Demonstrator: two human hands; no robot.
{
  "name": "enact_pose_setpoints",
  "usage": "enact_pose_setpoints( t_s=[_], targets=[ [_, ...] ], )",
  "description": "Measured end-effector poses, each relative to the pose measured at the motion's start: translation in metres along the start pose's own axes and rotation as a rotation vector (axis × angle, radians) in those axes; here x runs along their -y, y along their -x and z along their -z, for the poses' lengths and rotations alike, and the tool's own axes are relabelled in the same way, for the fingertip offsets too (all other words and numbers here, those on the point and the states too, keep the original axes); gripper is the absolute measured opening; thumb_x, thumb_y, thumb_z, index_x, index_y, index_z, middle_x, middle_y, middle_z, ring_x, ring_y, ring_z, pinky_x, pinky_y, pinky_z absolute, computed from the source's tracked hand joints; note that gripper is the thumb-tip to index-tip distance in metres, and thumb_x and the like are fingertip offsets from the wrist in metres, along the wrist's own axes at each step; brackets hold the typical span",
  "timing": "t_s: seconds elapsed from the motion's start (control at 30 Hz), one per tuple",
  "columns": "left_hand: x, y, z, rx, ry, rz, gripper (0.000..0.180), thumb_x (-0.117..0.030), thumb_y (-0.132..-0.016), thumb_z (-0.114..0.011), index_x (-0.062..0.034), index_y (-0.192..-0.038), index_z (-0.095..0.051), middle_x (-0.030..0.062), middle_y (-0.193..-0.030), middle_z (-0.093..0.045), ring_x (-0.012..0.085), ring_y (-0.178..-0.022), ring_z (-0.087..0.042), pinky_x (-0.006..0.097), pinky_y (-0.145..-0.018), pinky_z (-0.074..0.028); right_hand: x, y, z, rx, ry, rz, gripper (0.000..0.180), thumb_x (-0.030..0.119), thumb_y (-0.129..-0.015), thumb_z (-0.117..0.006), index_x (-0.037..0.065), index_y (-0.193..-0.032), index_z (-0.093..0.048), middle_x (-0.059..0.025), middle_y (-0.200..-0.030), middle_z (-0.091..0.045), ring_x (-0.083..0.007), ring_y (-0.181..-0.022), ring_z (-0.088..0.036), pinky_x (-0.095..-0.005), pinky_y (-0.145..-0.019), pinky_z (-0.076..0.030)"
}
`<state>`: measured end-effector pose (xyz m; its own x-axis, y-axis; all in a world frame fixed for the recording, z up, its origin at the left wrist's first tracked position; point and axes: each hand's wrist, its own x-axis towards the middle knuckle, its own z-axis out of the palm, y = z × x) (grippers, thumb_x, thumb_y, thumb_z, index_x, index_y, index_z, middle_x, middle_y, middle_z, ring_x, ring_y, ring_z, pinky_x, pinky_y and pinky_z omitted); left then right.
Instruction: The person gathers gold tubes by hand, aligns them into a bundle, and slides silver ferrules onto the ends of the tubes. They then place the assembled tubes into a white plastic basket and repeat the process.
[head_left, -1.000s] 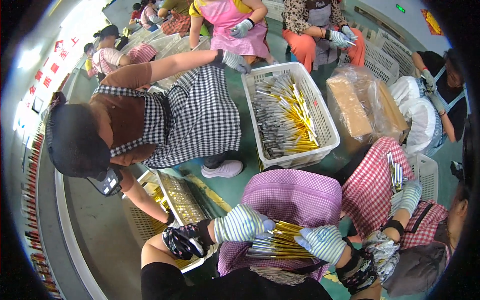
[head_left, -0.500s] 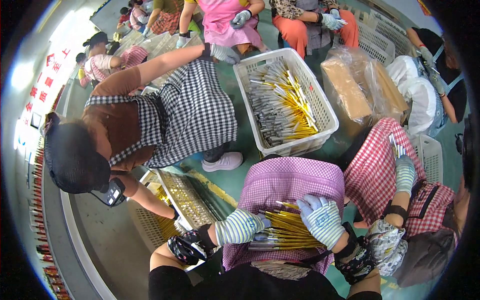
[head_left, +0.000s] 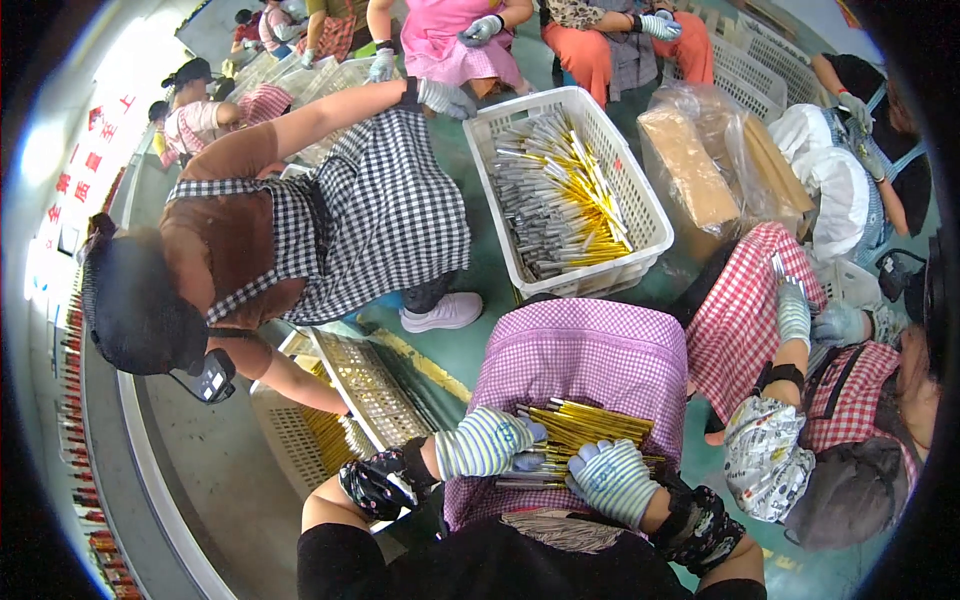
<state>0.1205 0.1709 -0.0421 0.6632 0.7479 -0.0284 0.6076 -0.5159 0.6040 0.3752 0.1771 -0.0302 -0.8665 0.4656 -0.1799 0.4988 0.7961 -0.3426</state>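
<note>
A bundle of thin gold sticks point(head_left: 595, 425) with silvery ends lies across my lap, on a pink checked apron point(head_left: 585, 350). My left hand point(head_left: 490, 443), in a striped work glove, is closed around the silvery ends at the bundle's left side. Against the near part of the bundle, my right hand point(head_left: 612, 482) is closed, its gloved fingers curled on sticks there. How many sticks each hand grips is hidden by the gloves.
Ahead stands a white plastic crate point(head_left: 655, 235) heaped with similar sticks. Left, a co-worker in a black-and-white checked apron point(head_left: 390, 215) reaches into a lower crate point(head_left: 375, 400). A co-worker in a red checked apron point(head_left: 735, 285) sits at right, near wrapped cardboard point(head_left: 690, 170).
My right hand has come down and left from the top of the bundle to its near side, and its fingers have curled in. My left hand has shifted slightly up and right.
</note>
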Motion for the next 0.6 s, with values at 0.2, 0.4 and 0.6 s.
enact_pose_setpoints(
  t_s=[0.2,0.4,0.6],
  targets=[
    [-0.014,-0.008,0.008,-0.008,-0.022,-0.016,0.028,-0.037,-0.088,-0.063,-0.0096,-0.095,-0.059,0.0121,-0.068,-0.059,0.0323,-0.062,-0.061,0.041,-0.053,-0.048,0.002,0.001,-0.004,-0.074,0.018,0.019,0.016,0.024,-0.083,-0.056,0.010,-0.077,-0.059,-0.0084,-0.071,-0.059,-0.0237,-0.063,-0.060,-0.0431,-0.051,-0.045],
    [-0.035,-0.013,0.015,-0.104,-0.073,-0.173,0.035,-0.041,-0.086,-0.063,-0.0105,-0.104,-0.057,0.0078,-0.076,-0.058,0.0288,-0.062,-0.062,0.039,-0.053,-0.049,0.004,0.010,-0.002,-0.169,-0.005,-0.068,0.021,0.029,-0.087,-0.059,0.007,-0.088,-0.060,-0.0105,-0.068,-0.062,-0.0275,-0.057,-0.061,-0.0436,-0.051,-0.046],
    [-0.030,-0.026,0.014,-0.118,-0.286,-0.207,0.014,-0.021,-0.093,-0.050,-0.0082,-0.095,-0.054,0.0096,-0.065,-0.054,0.0271,-0.051,-0.057,0.041,-0.042,-0.046,-0.012,0.003,0.019,-0.091,-0.199,-0.187,0.025,0.031,-0.093,-0.052,0.007,-0.089,-0.057,-0.0171,-0.077,-0.063,-0.0346,-0.069,-0.063,-0.0473,-0.062,-0.050]
  ],
)
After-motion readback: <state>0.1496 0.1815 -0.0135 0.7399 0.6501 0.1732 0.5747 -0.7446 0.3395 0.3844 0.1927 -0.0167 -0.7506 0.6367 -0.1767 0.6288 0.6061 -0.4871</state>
